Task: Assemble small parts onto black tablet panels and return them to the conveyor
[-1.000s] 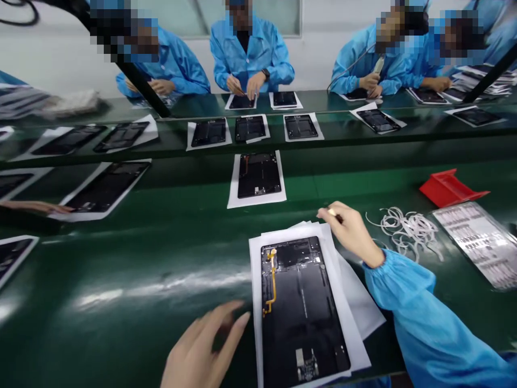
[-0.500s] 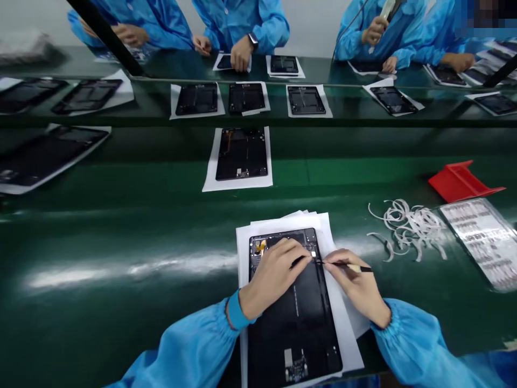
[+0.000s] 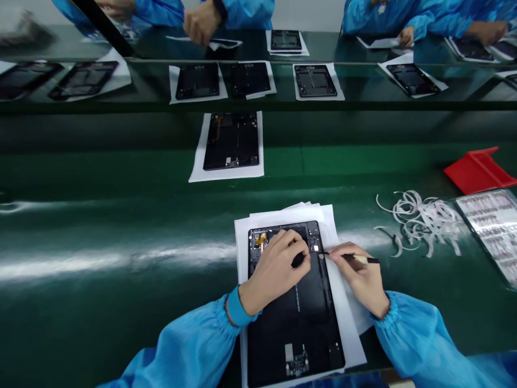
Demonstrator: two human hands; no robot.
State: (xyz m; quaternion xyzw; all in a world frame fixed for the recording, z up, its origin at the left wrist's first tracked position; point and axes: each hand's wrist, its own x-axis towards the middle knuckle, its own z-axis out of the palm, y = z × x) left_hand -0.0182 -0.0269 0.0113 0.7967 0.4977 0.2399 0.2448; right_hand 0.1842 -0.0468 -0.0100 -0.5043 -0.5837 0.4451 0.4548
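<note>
Panel [image 3: 288, 328], black, thin, rectangular with rounded corners, smooth and faintly glossy; lies open face up on white paper sheets [image 3: 351, 337] on the green desk [image 3: 121, 318], beneath the left hand and left of the right hand. Near end: small circuit board [image 3: 298, 365] beside a silvery rectangle. Far left corner: orange flex piece [image 3: 262, 239], partly covered.

Left hand [image 3: 278, 267]: over the panel's upper part, fingers curled; whether it grips anything cannot be told. Right hand [image 3: 359, 277]: apart from the left, fingers closed on a slim cream-and-black tool [image 3: 361, 259], tip at the panel's right edge.

To the right: clear tray [image 3: 493, 229] with printed rows; loose curled white strips [image 3: 428, 218]; red angular plastic holder [image 3: 479, 171].

Farther: second black panel [image 3: 232, 141] on paper; raised green shelf [image 3: 283, 91] bearing similar panels; blue-sleeved co-workers' hands [image 3: 202, 22] beyond.
</note>
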